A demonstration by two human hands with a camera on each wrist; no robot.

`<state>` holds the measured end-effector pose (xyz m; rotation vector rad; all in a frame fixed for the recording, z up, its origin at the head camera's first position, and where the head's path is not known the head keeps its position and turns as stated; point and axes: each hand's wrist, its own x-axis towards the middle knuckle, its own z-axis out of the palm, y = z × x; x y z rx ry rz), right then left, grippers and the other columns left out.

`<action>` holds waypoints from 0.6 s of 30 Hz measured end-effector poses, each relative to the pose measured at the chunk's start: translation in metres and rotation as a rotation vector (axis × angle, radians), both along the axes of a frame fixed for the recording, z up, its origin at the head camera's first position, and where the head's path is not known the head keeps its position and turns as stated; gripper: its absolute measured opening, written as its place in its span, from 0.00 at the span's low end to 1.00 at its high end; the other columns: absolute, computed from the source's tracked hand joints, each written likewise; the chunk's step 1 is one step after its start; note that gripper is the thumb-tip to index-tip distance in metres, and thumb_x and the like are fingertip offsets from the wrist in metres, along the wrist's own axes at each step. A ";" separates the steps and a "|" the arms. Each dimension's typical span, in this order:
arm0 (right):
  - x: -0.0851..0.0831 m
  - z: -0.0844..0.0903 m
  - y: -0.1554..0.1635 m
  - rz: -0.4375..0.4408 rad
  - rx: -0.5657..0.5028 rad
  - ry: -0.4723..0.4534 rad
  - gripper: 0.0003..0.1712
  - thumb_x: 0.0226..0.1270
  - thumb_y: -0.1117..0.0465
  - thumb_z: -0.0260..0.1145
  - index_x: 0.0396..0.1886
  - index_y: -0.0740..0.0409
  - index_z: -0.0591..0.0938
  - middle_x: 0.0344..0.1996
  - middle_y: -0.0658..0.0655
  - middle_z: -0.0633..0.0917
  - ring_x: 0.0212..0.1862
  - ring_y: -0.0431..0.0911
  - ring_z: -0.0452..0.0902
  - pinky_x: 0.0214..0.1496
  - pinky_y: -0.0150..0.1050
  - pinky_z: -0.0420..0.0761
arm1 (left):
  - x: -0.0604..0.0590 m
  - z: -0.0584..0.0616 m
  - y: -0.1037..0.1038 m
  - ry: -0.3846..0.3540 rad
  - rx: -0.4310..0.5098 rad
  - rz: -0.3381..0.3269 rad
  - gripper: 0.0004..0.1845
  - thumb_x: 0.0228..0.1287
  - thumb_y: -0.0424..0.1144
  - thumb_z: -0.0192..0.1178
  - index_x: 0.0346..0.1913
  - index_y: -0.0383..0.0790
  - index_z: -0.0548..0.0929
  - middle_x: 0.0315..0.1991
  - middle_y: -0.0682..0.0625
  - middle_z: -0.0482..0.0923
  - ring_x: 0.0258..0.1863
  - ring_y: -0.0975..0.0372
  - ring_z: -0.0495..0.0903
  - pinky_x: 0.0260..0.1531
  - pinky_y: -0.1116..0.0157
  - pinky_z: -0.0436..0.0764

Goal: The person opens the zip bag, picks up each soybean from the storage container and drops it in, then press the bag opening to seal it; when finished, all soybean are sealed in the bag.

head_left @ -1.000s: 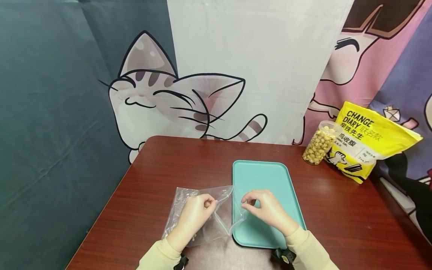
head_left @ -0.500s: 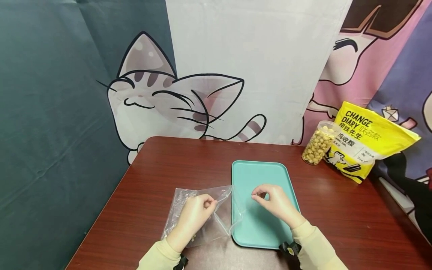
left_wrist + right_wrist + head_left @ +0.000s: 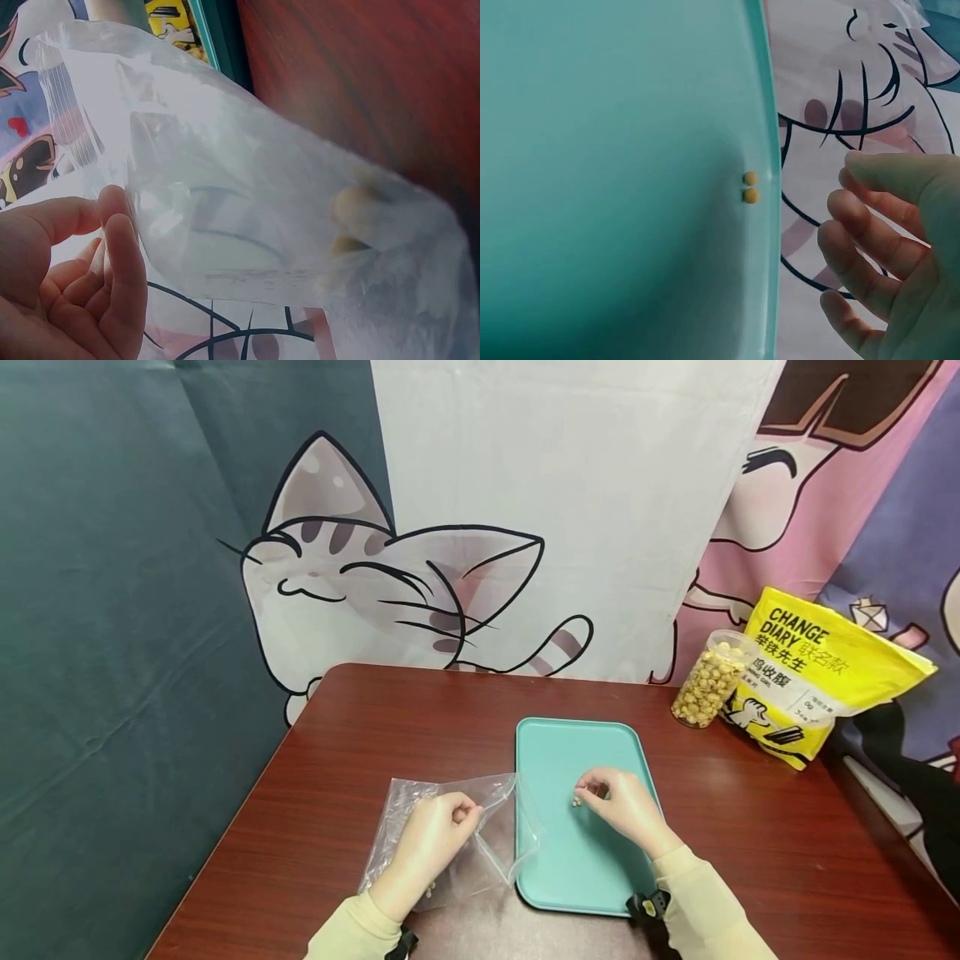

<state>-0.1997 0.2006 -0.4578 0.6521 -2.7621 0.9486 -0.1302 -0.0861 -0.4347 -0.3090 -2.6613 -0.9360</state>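
Holding the clear zip bag [image 3: 450, 839] by its mouth, our left hand [image 3: 431, 839] pinches the plastic between thumb and curled fingers near the table's [image 3: 360, 727] front edge, just left of the teal tray [image 3: 558, 877]. Our right hand [image 3: 622, 806] hovers over the middle of the tray with its fingers relaxed and slightly spread, holding nothing that we can make out; in the wrist view the fingers [image 3: 877, 232] are loose and apart. Two small yellow pellets [image 3: 576, 802] lie on the tray beside our right fingertips, close together and near the tray's raised rim in the right wrist view [image 3: 751, 187]. We judge the main risk to be the pellets rolling: they are round and the tray is smooth, so a nudge from a finger could send them along the rim. A few pellets [image 3: 356, 217] sit inside the bag toward its lower end, and if our left hand tips the open mouth down they could spill onto the table. At the table's far right corner stand a clear jar of pellets [image 3: 708, 681] and a yellow pouch [image 3: 817, 677], well apart from both hands.
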 end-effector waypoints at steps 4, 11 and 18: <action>-0.002 -0.003 0.003 -0.013 0.045 -0.017 0.04 0.56 0.62 0.71 0.28 0.48 0.84 0.21 0.40 0.77 0.25 0.34 0.70 0.29 0.33 0.72 | -0.001 0.001 0.000 0.012 -0.002 0.003 0.05 0.57 0.38 0.64 0.25 0.44 0.83 0.14 0.62 0.72 0.14 0.75 0.65 0.19 0.74 0.69; -0.006 -0.008 0.004 -0.025 0.103 -0.121 0.05 0.55 0.63 0.71 0.28 0.49 0.83 0.21 0.42 0.78 0.27 0.36 0.73 0.31 0.35 0.73 | -0.001 0.002 0.000 0.027 -0.009 0.004 0.05 0.56 0.38 0.64 0.25 0.44 0.83 0.15 0.62 0.73 0.14 0.75 0.65 0.18 0.75 0.68; -0.008 -0.011 0.003 -0.059 0.137 -0.145 0.08 0.53 0.63 0.72 0.22 0.49 0.80 0.20 0.43 0.79 0.26 0.37 0.72 0.31 0.37 0.72 | -0.001 0.003 0.002 0.020 -0.010 -0.003 0.05 0.57 0.38 0.64 0.25 0.44 0.83 0.14 0.62 0.72 0.14 0.75 0.65 0.19 0.75 0.68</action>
